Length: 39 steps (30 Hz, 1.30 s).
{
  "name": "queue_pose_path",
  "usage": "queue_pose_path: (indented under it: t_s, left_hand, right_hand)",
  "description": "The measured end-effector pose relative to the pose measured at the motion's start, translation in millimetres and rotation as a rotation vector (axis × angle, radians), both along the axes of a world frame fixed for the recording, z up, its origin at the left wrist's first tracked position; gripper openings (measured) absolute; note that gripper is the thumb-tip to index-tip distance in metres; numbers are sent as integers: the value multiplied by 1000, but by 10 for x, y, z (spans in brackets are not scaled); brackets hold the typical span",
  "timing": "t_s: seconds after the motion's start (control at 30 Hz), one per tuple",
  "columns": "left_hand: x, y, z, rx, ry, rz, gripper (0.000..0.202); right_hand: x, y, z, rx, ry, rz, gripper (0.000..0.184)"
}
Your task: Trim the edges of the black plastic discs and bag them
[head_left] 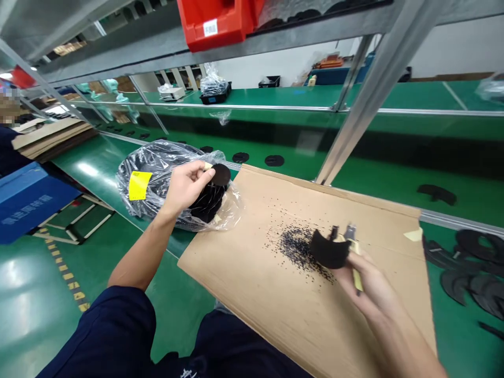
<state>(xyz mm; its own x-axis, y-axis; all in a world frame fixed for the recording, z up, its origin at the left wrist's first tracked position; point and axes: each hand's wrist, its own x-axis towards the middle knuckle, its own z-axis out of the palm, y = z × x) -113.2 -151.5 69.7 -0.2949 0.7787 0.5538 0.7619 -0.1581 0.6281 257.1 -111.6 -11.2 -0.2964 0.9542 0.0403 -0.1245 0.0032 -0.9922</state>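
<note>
My left hand (187, 186) pinches a flat, round black piece (221, 175) between thumb and fingers, with a pale yellow tip at the fingers. It hovers at the mouth of a clear plastic bag (173, 149) filled with black pieces, which bears a yellow label (139, 186). Over the cardboard sheet (252, 304), my right hand (368, 286) is closed round a curved black plastic part (328, 251) with a small prong. That same hand holds a pair of nippers (350, 231) with yellow handles, jaws pointing up. Small black clippings (293, 244) lie scattered on the cardboard under the part.
Several curved black parts (472, 278) are piled to the right of the cardboard. Flat black pieces (274, 160) lie in a row on the green surface behind. A slanting metal post (360, 105) rises at the back; a red bin (220, 23) sits overhead. Blue box (35, 197) at left.
</note>
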Motion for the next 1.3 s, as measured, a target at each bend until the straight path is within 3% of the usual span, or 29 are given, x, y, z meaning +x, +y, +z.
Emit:
queue_pose_path:
  t_s: [0.1,0.2,0.3,0.37,0.43,0.6,0.8,1.0,1.13,1.3]
  left_hand:
    - [530,1,-265,43,-327,-274,28]
    - [1060,44,-541,-24,-396,-487,24]
    - [1414,127,-753,-250,-520,-707,26]
    - [1541,169,-858,-433,-637,-859,31]
    - [1601,178,-939,-544,-734,-932,35]
    - [1615,117,-1059,-542,-907,-775,37]
    - [1640,77,-1096,-397,-881,-618,38]
    - [1610,37,-1090,-234,-604,-586,27]
    - [1556,25,-1091,-147,-406,-610,21]
    - [1558,36,-1100,79,-60,-591,19]
  right_hand:
    - [-155,-92,-26,-199,97,72,21]
    - [-237,-171,-58,-348,142,76,22]
    - [-239,-221,-90,-423,166,86,19]
    - [-219,-241,-110,-468,170,111,20]
    - [-198,-255,-128,-502,164,129,23]
    - [-167,-271,-143,-521,161,119,30]
    - [-177,-314,-176,-407,162,77,53]
    - [-206,-307,-223,-355,47,-38,40]
    - [-188,-303,-221,-369,-1,22,39]
    - [-180,-341,-186,-293,-100,103,41]
